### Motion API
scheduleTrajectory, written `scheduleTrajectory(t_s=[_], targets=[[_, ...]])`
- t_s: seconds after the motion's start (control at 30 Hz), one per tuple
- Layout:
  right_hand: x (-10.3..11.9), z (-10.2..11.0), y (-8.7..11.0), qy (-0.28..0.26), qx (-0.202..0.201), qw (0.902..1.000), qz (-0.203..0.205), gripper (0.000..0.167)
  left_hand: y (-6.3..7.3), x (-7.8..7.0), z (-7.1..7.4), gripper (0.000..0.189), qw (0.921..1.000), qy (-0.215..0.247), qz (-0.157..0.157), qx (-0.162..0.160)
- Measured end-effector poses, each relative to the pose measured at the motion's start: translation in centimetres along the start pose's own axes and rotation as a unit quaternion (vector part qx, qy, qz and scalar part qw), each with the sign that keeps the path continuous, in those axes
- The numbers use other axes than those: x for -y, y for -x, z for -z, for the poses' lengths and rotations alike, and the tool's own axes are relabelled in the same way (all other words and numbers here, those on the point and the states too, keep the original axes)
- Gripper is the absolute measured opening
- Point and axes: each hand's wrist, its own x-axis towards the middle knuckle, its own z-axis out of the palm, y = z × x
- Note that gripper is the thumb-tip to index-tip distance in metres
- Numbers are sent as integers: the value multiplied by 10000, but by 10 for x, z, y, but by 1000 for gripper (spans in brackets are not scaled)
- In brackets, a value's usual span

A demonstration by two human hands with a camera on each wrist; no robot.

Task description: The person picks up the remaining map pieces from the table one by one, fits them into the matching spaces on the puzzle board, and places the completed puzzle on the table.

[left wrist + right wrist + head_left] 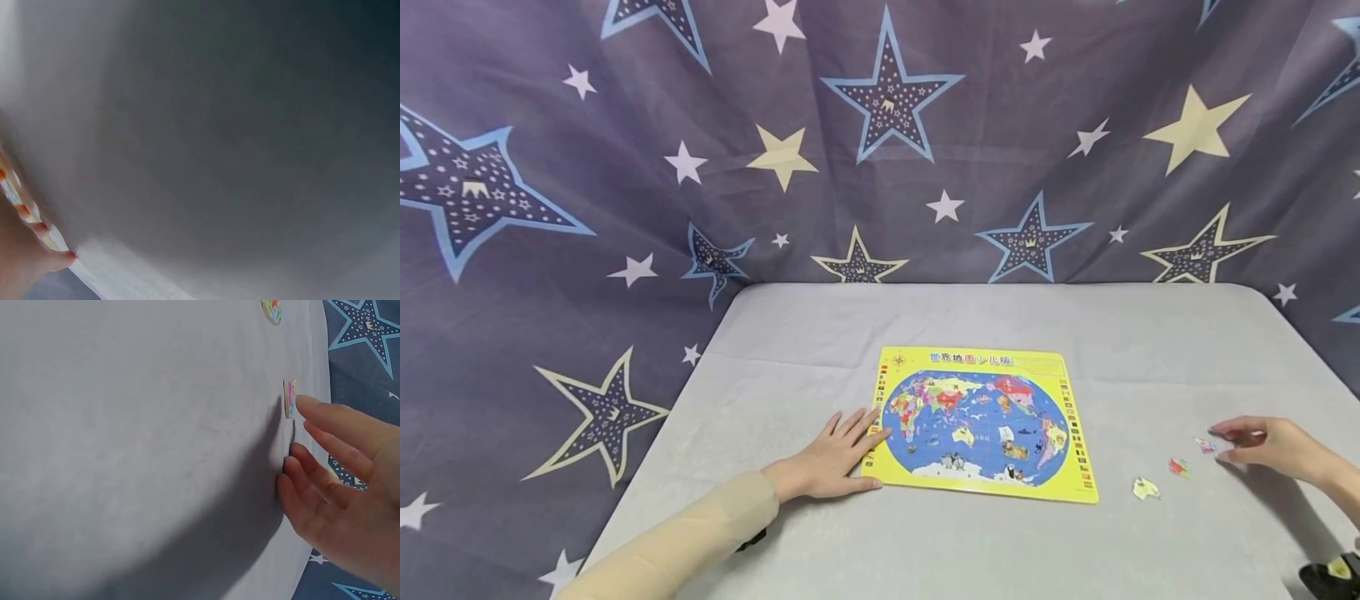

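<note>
A yellow-bordered world map puzzle board (970, 493) lies flat on the table. My left hand (831, 458) rests at its left edge, fingers spread and the fingertips on the border. In the left wrist view only part of that hand (22, 256) shows, against the board's edge. At the right, my right hand (1273, 448) is just beside a small pink and white puzzle piece (1204, 445). The right wrist view shows the thumb close to that piece (289, 399), with the fingers bent and apart; whether they touch it I cannot tell.
A red and green puzzle piece (1179, 467) and a pale yellow one (1146, 488) lie between the board and my right hand. The grey-covered table (805, 333) meets a dark star-patterned curtain (970, 242) at the back and left.
</note>
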Motion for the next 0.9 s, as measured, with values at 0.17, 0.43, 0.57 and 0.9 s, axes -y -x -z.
scheduleTrajectory(t_s=[0.17,0.43,0.57,0.9], targets=[[3,0,-2,325,90,9993,-160,39,-1,1,2,76,10000,0,0,-7],[0,-7,-3,17,-106,9988,481,20,-1,2,0,76,10000,-32,0,-13],[1,-10,-4,111,-139,9988,455,19,-1,2,0,77,10000,-51,10,-20],[2,-15,-4,-175,-198,9984,501,14,-1,1,-1,77,10000,-29,6,15]])
